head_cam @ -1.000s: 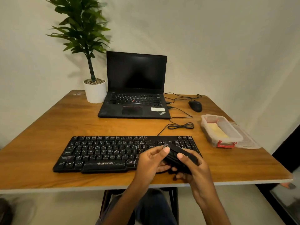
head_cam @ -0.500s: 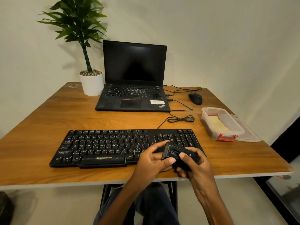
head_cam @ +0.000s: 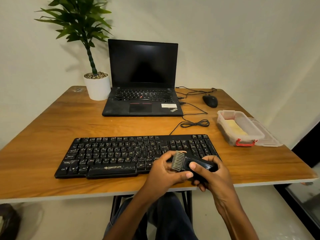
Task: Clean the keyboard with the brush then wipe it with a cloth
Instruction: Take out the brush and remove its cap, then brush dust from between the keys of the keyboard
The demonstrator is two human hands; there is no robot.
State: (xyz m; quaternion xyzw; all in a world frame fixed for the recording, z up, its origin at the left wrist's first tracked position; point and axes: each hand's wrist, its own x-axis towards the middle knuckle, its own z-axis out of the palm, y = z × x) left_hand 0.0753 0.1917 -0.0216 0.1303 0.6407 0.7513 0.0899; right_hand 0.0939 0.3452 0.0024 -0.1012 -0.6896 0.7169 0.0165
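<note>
Head view, Zebronics keyboard (head_cam: 110, 158), ThinkPad laptop (head_cam: 142, 103)

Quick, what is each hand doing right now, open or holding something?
Left hand: holding the brush at its bristle end.
Right hand: holding the brush by its black handle.

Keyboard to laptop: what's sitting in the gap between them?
Head view: mostly bare wood of the table between the keyboard and the laptop. A coiled black cable lies at the right end of that gap.
</note>
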